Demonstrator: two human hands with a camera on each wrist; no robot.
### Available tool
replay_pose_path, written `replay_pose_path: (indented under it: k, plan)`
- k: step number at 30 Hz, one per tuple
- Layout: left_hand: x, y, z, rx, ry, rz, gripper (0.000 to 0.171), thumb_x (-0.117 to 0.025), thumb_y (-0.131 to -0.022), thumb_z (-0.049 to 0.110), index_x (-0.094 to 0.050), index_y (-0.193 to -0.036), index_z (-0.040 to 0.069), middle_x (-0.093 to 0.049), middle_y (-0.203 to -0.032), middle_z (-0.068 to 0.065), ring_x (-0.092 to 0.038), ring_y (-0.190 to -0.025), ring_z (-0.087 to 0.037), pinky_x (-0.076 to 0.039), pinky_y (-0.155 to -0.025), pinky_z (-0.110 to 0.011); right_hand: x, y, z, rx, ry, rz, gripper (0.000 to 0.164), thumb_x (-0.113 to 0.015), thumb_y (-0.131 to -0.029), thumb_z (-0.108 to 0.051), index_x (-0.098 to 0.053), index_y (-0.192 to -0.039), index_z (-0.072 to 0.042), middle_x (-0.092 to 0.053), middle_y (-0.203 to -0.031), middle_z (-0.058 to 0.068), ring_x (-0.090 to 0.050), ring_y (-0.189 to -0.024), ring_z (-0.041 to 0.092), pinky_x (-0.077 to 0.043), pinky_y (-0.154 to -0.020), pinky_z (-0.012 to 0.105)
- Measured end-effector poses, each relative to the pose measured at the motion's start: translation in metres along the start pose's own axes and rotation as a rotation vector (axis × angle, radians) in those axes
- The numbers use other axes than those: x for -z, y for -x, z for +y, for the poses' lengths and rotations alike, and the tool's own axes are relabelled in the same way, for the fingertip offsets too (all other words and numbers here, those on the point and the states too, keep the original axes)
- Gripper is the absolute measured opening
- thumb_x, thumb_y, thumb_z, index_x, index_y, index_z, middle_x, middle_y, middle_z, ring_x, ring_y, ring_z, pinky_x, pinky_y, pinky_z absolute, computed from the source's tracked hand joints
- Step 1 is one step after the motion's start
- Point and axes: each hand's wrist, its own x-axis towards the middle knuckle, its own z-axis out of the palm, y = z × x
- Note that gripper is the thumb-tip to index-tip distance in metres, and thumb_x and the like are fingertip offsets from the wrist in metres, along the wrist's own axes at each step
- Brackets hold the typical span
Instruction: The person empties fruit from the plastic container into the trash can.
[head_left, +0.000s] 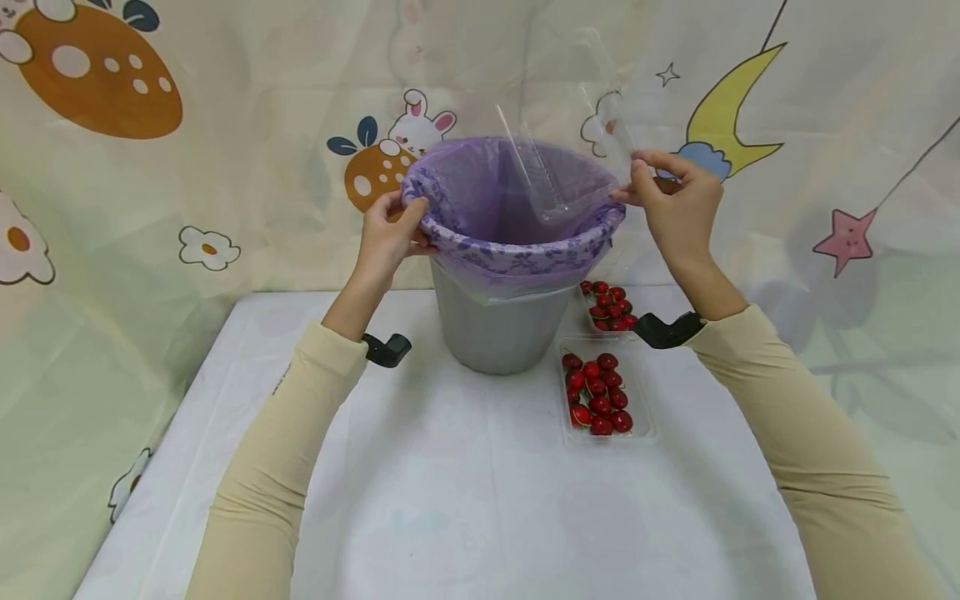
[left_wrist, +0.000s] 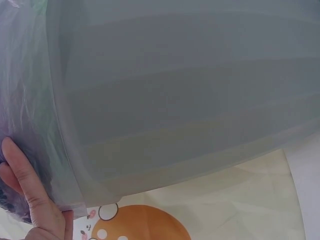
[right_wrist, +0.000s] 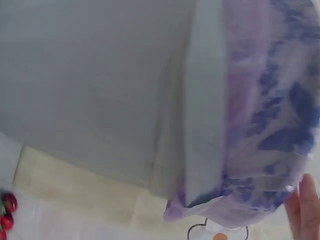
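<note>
- A patterned backdrop (head_left: 285,200) hangs behind the bin, limiting room on that side.
- The white-covered bench (head_left: 480,500) carries the bin near its far edge, probably for easy reach by both arms.
- The gray bin (head_left: 495,333) stands upright, its wall hiding whatever lies directly behind.
- A purple bag (head_left: 517,265) lines the bin, cuffed outward over its rim, likely to stop it slipping inside.
- Left hand (head_left: 386,233): fingers curled over the bin's left rim, gripping bag and edge together, seemingly to steady them.
- Right hand (head_left: 678,204): fingers closed in a pinch at the bin's right rim, on the edge of a clear plastic piece.
- That clear plastic piece (head_left: 546,187) tilts over the bin's mouth; whether tray or lid, I cannot tell.
- Right of the bin sit a front tray (head_left: 643,400) and a rear tray (head_left: 607,332), the latter partly covered by the black right wrist mount (head_left: 667,330).
- Red cherries (head_left: 597,400) fill both.
</note>
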Motion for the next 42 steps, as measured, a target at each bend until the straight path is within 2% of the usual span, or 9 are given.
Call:
replay_pose_path:
  k: [3,5,9,13,18,27,34,38,42]
  plan:
    - [-0.001,0.000,0.000,0.000,0.006,-0.005,0.051,-0.057,-0.096,0.023,-0.043,-0.138,-0.002,-0.047,-0.114,-0.009,-0.057,-0.061,-0.010,-0.058,-0.058,-0.020,0.009,-0.003,-0.006,-0.229,-0.219,0.054,0.015,-0.068,-0.087,-0.001,-0.072,-0.099,0.008,-0.070,-0.091,0.009,-0.071,-0.062,0.016,-0.058,-0.067,0.020]
    - [-0.001,0.001,-0.001,-0.003,0.003,-0.005,0.051,-0.058,-0.096,0.023,-0.043,-0.138,-0.001,-0.047,-0.113,-0.009,-0.057,-0.061,-0.010,-0.058,-0.058,-0.020,0.014,-0.005,-0.009,-0.336,-0.321,0.081,0.015,-0.069,-0.087,-0.001,-0.072,-0.097,0.010,-0.068,-0.094,0.013,-0.071,-0.063,0.021,-0.059,-0.072,0.027]
    - [-0.001,0.001,-0.001,0.002,0.021,-0.005,0.051,-0.058,-0.096,0.023,-0.043,-0.138,-0.002,-0.046,-0.112,-0.008,-0.057,-0.061,-0.010,-0.058,-0.057,-0.019,0.025,-0.006,-0.014,-0.439,-0.417,0.106,0.017,-0.072,-0.085,-0.001,-0.070,-0.094,0.014,-0.064,-0.099,0.017,-0.071,-0.064,0.027,-0.059,-0.079,0.030]
    - [-0.001,0.001,-0.001,0.005,0.024,0.002,0.050,-0.058,-0.096,0.024,-0.044,-0.137,-0.002,-0.046,-0.110,-0.007,-0.057,-0.062,-0.010,-0.057,-0.057,-0.019,0.035,-0.004,-0.016,-0.456,-0.467,0.110,0.020,-0.072,-0.085,-0.001,-0.069,-0.094,0.017,-0.065,-0.103,0.019,-0.071,-0.065,0.029,-0.057,-0.085,0.031]
    - [0.000,0.000,-0.001,0.010,0.014,0.005,0.050,-0.058,-0.096,0.025,-0.044,-0.137,-0.001,-0.047,-0.111,-0.007,-0.058,-0.061,-0.010,-0.057,-0.057,-0.019,0.050,-0.003,-0.016,-0.459,-0.524,0.153,0.018,-0.069,-0.087,0.001,-0.067,-0.092,0.018,-0.067,-0.095,0.020,-0.071,-0.066,0.032,-0.056,-0.085,0.032]
    - [-0.002,0.000,-0.001,0.005,0.020,0.009,0.050,-0.059,-0.096,0.025,-0.044,-0.136,-0.001,-0.046,-0.109,-0.007,-0.058,-0.062,-0.010,-0.057,-0.056,-0.019,0.085,0.001,-0.009,-0.480,-0.566,0.269,0.021,-0.072,-0.085,0.000,-0.067,-0.096,0.017,-0.068,-0.089,0.021,-0.071,-0.068,0.034,-0.058,-0.076,0.031]
    - [-0.002,0.000,-0.004,0.004,0.030,0.011,0.049,-0.058,-0.096,0.024,-0.045,-0.135,-0.001,-0.047,-0.108,-0.007,-0.058,-0.060,-0.010,-0.057,-0.056,-0.019,0.117,0.006,-0.002,-0.514,-0.628,0.361,0.014,-0.069,-0.084,0.007,-0.065,-0.092,0.018,-0.068,-0.081,0.022,-0.069,-0.062,0.038,-0.059,-0.072,0.034]
    - [-0.002,-0.001,-0.004,-0.003,0.043,0.011,0.048,-0.059,-0.096,0.024,-0.045,-0.135,-0.001,-0.047,-0.107,-0.007,-0.058,-0.060,-0.010,-0.057,-0.055,-0.020,0.135,0.016,0.003,-0.507,-0.643,0.398,0.013,-0.067,-0.085,0.010,-0.063,-0.091,0.020,-0.067,-0.080,0.023,-0.067,-0.058,0.038,-0.060,-0.072,0.038]
    - [-0.002,-0.002,-0.003,-0.003,0.041,0.011,0.048,-0.059,-0.095,0.024,-0.046,-0.135,-0.001,-0.047,-0.108,-0.006,-0.057,-0.060,-0.010,-0.058,-0.055,-0.020,0.154,0.036,0.014,-0.519,-0.608,0.407,0.012,-0.063,-0.089,0.007,-0.062,-0.092,0.019,-0.067,-0.084,0.022,-0.068,-0.057,0.036,-0.060,-0.071,0.038]
